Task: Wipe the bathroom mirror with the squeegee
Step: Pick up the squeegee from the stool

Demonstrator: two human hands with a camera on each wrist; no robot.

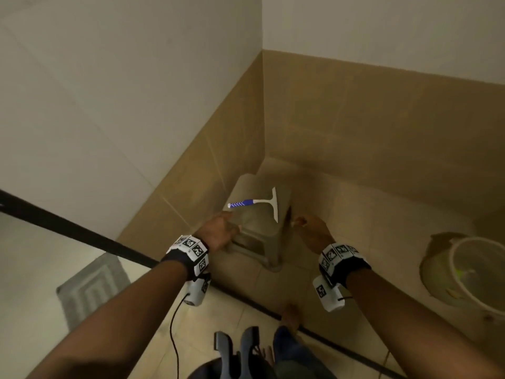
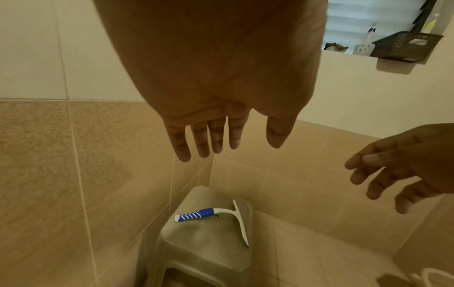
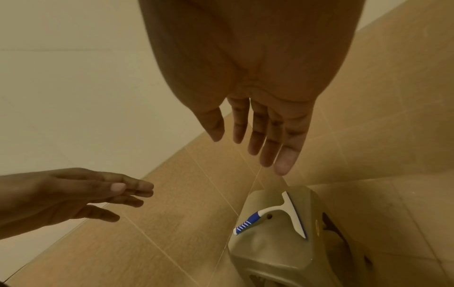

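A squeegee with a blue-and-white striped handle and a white blade lies flat on a grey plastic stool in the tiled corner. The squeegee and stool also show in the left wrist view, and the squeegee in the right wrist view. My left hand hovers above the stool's near left side, fingers straight, holding nothing. My right hand hovers to the stool's right, fingers loosely spread and empty. Both hands are apart from the squeegee. No mirror is in view.
Tan tiled walls close in the corner behind the stool. A bucket stands on the floor at right. A grey mat lies at left beyond a black threshold strip. A dark basket sits on a high ledge.
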